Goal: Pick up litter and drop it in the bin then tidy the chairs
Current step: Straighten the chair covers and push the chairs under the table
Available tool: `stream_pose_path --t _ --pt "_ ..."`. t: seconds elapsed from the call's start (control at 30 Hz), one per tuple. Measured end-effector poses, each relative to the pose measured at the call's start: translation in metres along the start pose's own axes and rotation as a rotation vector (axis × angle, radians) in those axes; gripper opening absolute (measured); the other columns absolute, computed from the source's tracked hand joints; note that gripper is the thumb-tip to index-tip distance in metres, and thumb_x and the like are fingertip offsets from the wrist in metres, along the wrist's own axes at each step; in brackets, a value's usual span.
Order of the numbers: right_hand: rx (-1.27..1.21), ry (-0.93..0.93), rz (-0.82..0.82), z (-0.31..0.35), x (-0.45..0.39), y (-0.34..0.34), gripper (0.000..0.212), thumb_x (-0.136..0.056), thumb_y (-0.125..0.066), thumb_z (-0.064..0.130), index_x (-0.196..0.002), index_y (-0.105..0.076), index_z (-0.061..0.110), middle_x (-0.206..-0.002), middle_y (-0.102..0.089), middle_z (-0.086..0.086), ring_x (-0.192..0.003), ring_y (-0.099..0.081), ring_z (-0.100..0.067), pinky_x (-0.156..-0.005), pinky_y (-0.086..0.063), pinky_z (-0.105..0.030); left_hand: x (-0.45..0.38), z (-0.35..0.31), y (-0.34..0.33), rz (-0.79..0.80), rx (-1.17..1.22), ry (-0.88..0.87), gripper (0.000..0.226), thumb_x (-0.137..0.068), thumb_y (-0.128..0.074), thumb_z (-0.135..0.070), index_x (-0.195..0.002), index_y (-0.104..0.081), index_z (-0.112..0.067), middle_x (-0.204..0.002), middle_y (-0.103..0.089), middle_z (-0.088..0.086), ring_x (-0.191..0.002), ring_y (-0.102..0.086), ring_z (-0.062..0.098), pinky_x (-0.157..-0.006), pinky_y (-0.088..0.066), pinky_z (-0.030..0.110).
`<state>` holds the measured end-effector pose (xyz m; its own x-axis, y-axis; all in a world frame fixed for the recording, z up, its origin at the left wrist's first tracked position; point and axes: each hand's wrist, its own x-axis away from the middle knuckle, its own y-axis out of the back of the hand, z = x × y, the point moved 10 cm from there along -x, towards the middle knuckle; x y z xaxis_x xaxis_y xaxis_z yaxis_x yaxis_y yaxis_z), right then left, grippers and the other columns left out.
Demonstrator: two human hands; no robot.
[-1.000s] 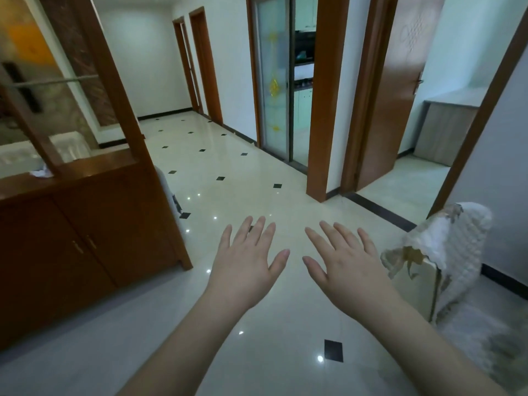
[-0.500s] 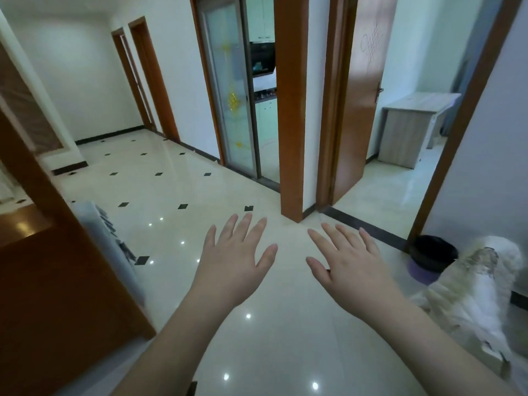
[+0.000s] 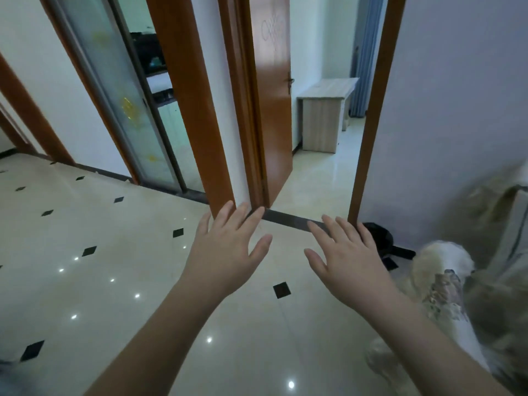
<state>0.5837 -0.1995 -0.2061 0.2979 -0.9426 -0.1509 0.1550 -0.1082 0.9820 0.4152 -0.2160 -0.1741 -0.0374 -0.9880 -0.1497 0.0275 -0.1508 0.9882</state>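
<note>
Barely begun, by the look of things. Both hands held out over the floor (image 3: 85, 252), palms down, fingers straight and spread: left hand (image 3: 228, 250) gripping nothing, right hand (image 3: 345, 258) likewise bare. No litter visible anywhere on the tiles, so none picked up yet as far as shown. Bin (image 3: 380, 238) down on the floor against the wall, beside the right post of the doorway (image 3: 323, 178), just beyond the right fingertips and partly hidden by them; contents impossible to tell from here. Chair (image 3: 445, 284) low at the right edge, close under the right forearm, blurred; whether in place or needing tidying, hard to judge. Everything probably still ahead: finding litter, binning it, then the chairs.

Floor glossy, pale cream tile with small black diamond insets, mirroring ceiling lights as bright spots. Dark stone strip across the threshold. Door (image 3: 274, 90) and frames in smooth orange-brown wood, handle metal. Sliding panel (image 3: 125, 110) of frosted glass with a faint yellow motif. Bin round, black, matt plastic. Chair draped in shaggy cream fleece over a pale patterned back. Desk (image 3: 323, 121) inside the room boxy, light wood-grain laminate.
</note>
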Motion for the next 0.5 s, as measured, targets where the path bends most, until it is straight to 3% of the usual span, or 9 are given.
stream_pose_path --t 0.1,0.27,0.5 --pt "0.015 -0.024 -0.013 -0.029 -0.046 -0.003 0.080 -0.079 0.012 0.060 -0.151 -0.012 0.035 -0.160 -0.012 0.003 -0.147 -0.007 -0.022 -0.119 -0.002 -0.046 -0.063 -0.019 -0.003 -0.009 0.013 -0.064 0.063 -0.093 -0.007 -0.066 -0.151 -0.006 -0.042 -0.162 -0.008 -0.011 -0.149 0.001 0.015 -0.119 0.002 0.045" --pt "0.028 -0.062 0.004 -0.066 -0.112 -0.011 0.070 -0.088 -0.004 0.058 -0.147 -0.031 0.031 -0.156 -0.027 -0.001 -0.146 -0.014 -0.028 -0.118 -0.007 -0.050 -0.147 -0.052 -0.019 0.025 0.068 -0.147 0.065 -0.091 -0.004 -0.066 -0.151 -0.001 -0.042 -0.162 0.000 -0.011 -0.148 0.009 0.015 -0.120 0.005 0.045" --pt "0.034 -0.132 -0.058 -0.120 -0.208 -0.017 0.076 -0.083 0.010 0.059 -0.151 -0.012 0.033 -0.161 -0.010 0.000 -0.148 -0.001 -0.025 -0.116 0.006 -0.045 -0.267 -0.075 -0.055 0.031 0.070 -0.249 0.072 -0.085 0.006 -0.067 -0.151 -0.002 -0.041 -0.162 0.003 -0.009 -0.148 0.012 0.016 -0.120 0.003 0.046"
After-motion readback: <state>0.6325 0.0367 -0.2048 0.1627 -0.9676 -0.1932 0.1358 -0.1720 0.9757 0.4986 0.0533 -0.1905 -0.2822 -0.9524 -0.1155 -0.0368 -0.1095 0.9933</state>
